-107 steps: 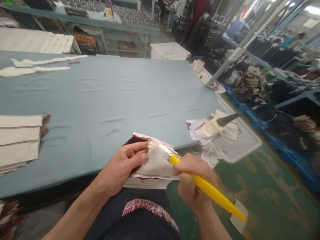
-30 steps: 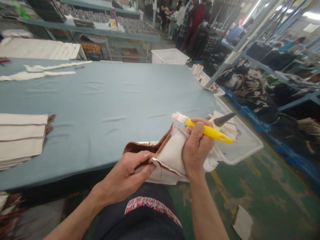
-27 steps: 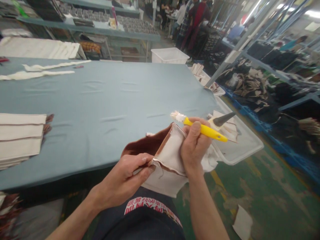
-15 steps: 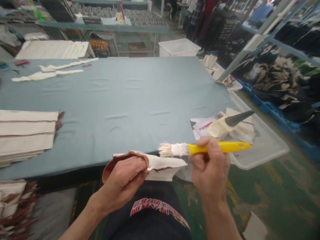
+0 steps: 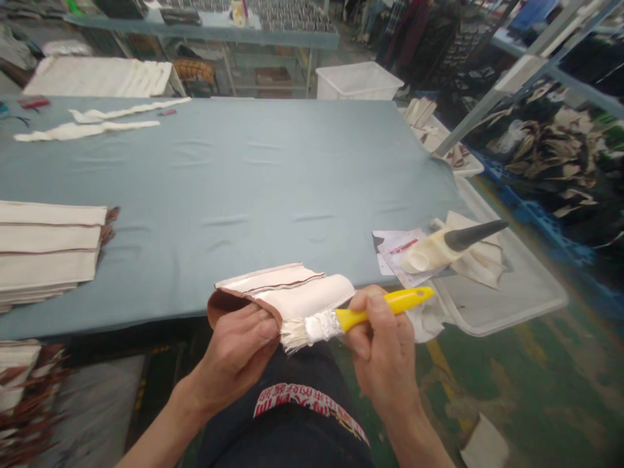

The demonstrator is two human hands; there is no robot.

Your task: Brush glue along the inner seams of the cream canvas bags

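My left hand [image 5: 238, 348] is closed on a folded cream and brown fabric piece [image 5: 287, 292], holding it just past the front edge of the blue-grey table [image 5: 234, 175]. My right hand [image 5: 380, 351] grips a yellow-handled brush [image 5: 361, 315] with white, glue-caked bristles. The bristles point left and down and touch the piece's lower edge beside my left fingers. Below both hands is my lap in dark cloth with red print.
A stack of cream fabric pieces [image 5: 49, 250] lies at the table's left. A glue bottle with a dark nozzle [image 5: 448, 244] rests on papers at the right edge, over a clear tray [image 5: 507, 292]. White strips [image 5: 88, 127] and a white bin [image 5: 358, 79] sit at the far end.
The brush has swung down from above the piece to its lower edge, bristles now angled downward. The piece has been turned so its cream face shows on top.
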